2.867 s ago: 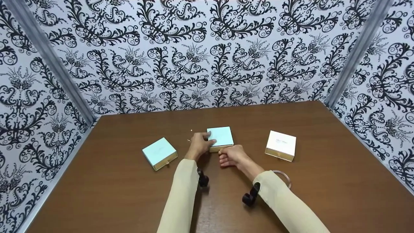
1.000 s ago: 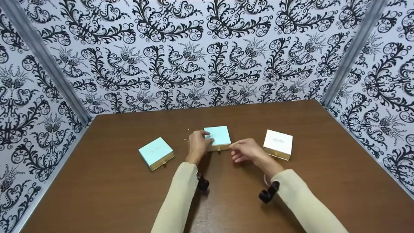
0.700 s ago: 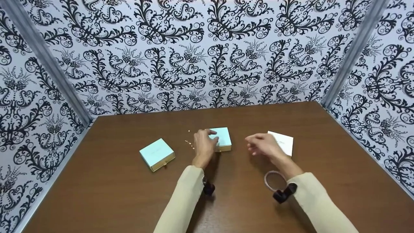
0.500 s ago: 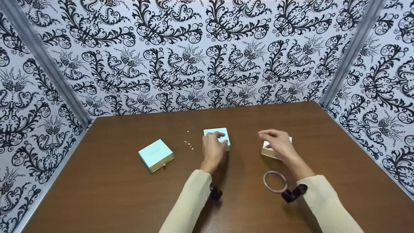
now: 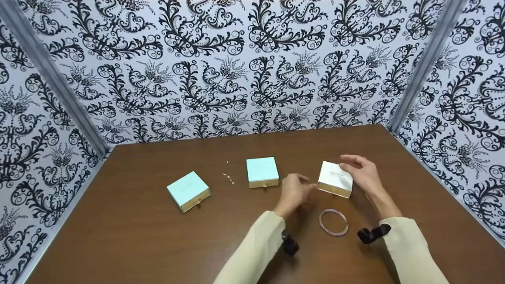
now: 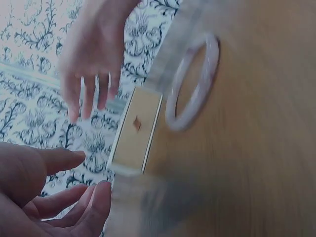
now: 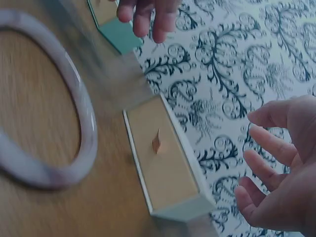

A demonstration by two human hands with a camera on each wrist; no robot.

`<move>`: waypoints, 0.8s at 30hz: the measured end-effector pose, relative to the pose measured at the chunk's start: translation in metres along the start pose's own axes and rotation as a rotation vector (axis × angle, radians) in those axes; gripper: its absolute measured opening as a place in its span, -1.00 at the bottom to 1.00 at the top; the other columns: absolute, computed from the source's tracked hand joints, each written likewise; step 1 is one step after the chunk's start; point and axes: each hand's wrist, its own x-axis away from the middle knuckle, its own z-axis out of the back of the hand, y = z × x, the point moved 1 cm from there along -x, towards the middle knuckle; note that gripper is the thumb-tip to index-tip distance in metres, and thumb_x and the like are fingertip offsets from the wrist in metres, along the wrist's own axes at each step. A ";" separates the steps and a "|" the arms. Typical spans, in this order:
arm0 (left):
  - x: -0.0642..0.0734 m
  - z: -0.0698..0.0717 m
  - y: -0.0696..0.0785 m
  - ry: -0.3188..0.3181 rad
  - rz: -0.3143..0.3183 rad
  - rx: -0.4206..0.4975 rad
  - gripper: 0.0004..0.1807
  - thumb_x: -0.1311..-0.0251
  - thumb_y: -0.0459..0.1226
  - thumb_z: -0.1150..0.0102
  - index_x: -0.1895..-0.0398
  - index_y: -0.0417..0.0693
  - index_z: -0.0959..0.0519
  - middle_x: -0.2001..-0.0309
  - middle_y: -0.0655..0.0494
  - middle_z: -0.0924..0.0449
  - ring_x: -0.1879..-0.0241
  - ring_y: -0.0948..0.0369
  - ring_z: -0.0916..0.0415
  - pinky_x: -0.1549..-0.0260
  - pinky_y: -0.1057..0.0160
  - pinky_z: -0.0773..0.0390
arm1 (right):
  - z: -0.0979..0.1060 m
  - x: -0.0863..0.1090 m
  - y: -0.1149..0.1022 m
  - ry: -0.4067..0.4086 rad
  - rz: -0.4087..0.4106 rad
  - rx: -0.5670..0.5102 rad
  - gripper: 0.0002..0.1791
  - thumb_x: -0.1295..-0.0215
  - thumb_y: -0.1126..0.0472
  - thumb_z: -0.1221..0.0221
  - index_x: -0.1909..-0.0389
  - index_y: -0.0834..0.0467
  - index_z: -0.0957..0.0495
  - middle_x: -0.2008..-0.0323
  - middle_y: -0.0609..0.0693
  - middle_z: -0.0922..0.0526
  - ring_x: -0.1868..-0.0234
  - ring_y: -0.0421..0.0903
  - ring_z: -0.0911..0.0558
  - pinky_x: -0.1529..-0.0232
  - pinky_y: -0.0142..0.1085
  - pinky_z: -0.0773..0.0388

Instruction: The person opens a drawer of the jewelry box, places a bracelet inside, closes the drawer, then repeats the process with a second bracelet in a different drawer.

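A white drawer box (image 5: 335, 178) with a gold front and small pull tab lies at the right of the table. My left hand (image 5: 294, 193) hovers by its left side, fingers loosely bent with a gap to the thumb. Over its right side is my right hand (image 5: 363, 175); in the right wrist view the right fingers are spread and apart from the box. A pale mauve bangle (image 5: 333, 223) lies in front of the white box. To the left of my left hand sits a turquoise drawer box (image 5: 262, 172), its drawer pushed in.
A second turquoise drawer box (image 5: 189, 191) stands turned at an angle on the left. Between the two turquoise boxes lies a thin gold chain-like piece (image 5: 229, 178), with a tiny bright bit (image 5: 227, 161) behind it. Patterned walls (image 5: 252, 79) enclose the table's back and sides.
My right hand has left the middle turquoise box's front and moved right to the white box. My left hand has let go of the turquoise box and also moved right. The bangle is uncovered.
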 end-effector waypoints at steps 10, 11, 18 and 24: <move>0.006 -0.036 0.011 -0.052 0.152 0.199 -0.85 -0.18 -0.30 -0.38 0.47 -0.21 -0.76 0.65 -0.09 -0.68 0.72 0.05 -0.64 0.76 0.30 -0.57 | 0.012 -0.010 0.027 -0.090 -0.029 0.054 -0.37 -0.40 0.12 -0.21 -0.41 0.27 -0.34 -0.49 0.34 -0.19 -0.51 0.29 -0.16 -0.48 0.09 -0.14; 0.006 -0.040 0.010 -0.049 0.158 0.203 -0.84 -0.18 -0.31 -0.38 0.49 -0.22 -0.75 0.71 -0.05 -0.64 0.76 0.09 -0.61 0.78 0.31 -0.57 | 0.012 -0.010 0.029 -0.105 -0.033 0.058 -0.35 -0.41 0.11 -0.20 -0.43 0.27 -0.31 -0.50 0.34 -0.18 -0.52 0.30 -0.15 -0.49 0.10 -0.14; 0.002 -0.057 0.007 -0.032 0.214 0.189 -0.75 -0.16 -0.34 -0.37 0.63 -0.30 -0.68 0.84 0.10 -0.47 0.88 0.29 -0.35 0.86 0.33 -0.49 | 0.013 -0.014 0.041 -0.166 -0.069 0.082 -0.23 -0.43 0.08 -0.18 -0.52 0.27 -0.12 -0.49 0.41 -0.15 -0.48 0.35 -0.22 -0.44 0.08 -0.24; -0.001 -0.066 0.012 -0.045 0.286 0.247 -0.69 -0.13 -0.30 -0.43 0.67 -0.35 -0.65 0.66 -0.20 -0.67 0.91 0.29 -0.32 0.90 0.34 -0.44 | 0.012 -0.016 0.045 -0.202 -0.085 0.080 -0.13 -0.42 0.03 -0.19 -0.55 0.30 0.00 -0.47 0.45 -0.16 -0.46 0.37 -0.24 -0.45 0.10 -0.24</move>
